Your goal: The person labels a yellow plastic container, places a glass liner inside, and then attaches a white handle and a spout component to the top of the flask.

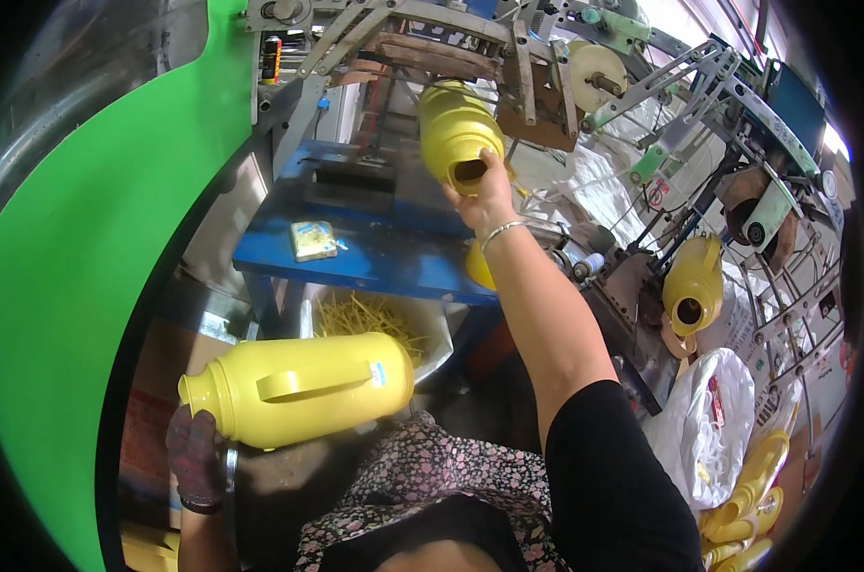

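Note:
My left hand (195, 452), in a dark knitted glove, grips the neck of a yellow thermos flask shell (308, 389). That shell lies sideways over my lap, its handle facing up and a small blue-and-white sticker near its base. Reaching up and forward, my bare right hand (485, 195) holds a second yellow flask shell (454, 129) by its open neck. The second shell points away from me, its far end under the metal frame of a machine (441, 48). The fingers of my right hand are partly hidden behind its rim.
A blue metal bench (375, 253) carries a small pale block (314, 241). Beneath it, a white bin (437, 334) holds yellow plastic strips. Another yellow shell (694, 286) sits on a machine at right. A white plastic bag (699, 429) stands near several yellow pieces. A green panel (79, 286) curves along the left.

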Action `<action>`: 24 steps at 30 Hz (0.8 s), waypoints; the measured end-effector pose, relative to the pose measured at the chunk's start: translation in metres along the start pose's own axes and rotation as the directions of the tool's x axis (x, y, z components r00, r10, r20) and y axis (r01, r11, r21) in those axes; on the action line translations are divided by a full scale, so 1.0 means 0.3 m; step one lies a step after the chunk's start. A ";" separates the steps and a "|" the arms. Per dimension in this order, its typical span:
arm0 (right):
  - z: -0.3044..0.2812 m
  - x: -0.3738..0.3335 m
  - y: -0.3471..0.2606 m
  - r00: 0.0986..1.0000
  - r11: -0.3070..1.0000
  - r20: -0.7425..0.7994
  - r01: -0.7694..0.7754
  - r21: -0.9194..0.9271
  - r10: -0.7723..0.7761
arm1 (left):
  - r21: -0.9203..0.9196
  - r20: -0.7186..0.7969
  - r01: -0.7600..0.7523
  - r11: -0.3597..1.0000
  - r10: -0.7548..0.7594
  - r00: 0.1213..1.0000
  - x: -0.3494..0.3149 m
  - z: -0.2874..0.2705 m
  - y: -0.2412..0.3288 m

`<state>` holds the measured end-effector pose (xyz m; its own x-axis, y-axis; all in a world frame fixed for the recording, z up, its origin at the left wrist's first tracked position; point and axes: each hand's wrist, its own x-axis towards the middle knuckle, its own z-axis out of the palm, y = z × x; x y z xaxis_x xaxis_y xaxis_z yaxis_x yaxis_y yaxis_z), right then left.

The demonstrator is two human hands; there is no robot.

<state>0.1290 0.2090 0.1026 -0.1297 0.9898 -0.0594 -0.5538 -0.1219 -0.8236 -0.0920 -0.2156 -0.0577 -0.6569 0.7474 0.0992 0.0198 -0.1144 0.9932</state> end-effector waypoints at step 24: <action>-0.900 -1.396 -0.275 0.876 0.643 0.370 0.480 -0.597 -0.310 | -0.461 0.623 0.327 0.825 0.038 0.781 -0.162 0.490 0.167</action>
<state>0.4510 -0.1755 0.0431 -0.2463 0.8771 0.4123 0.0730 0.4410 -0.8945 0.0517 -0.1616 -0.0038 -0.0429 0.9874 0.1526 -0.5460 -0.1511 0.8240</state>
